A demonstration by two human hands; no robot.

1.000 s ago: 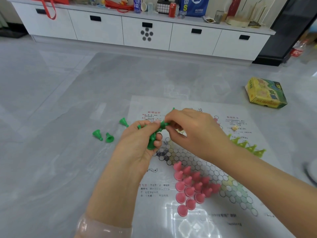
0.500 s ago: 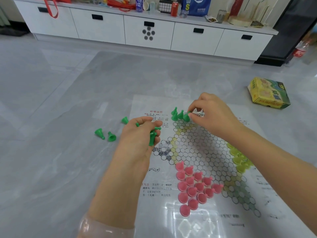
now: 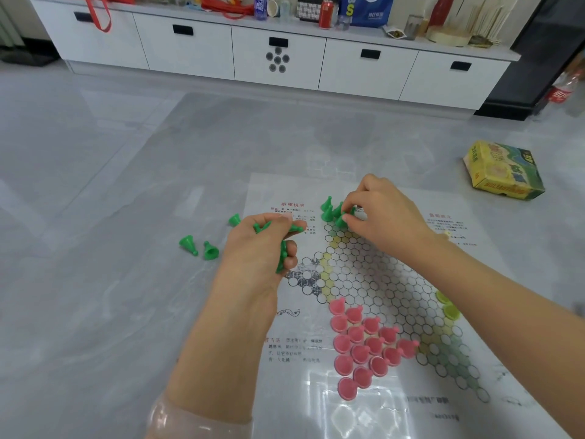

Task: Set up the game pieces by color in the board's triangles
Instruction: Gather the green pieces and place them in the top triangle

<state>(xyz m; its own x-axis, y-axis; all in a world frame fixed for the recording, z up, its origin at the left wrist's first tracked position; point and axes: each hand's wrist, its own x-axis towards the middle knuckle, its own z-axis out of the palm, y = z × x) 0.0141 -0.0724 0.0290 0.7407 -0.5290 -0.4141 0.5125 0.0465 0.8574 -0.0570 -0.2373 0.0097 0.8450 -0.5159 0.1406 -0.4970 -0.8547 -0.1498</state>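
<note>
On a glossy grey tiled floor lies a printed paper hexagon-grid game board. The left hand clutches several green plastic cone pawns. The right hand pinches one green pawn at the board's far triangle. Pink pawns fill the near triangle.

Bright, glare on board, wide-angle bowing.

Green pawns: upright at my board's far triangle; three toppled off-board.
Pink pawns: fill near triangle.
</note>
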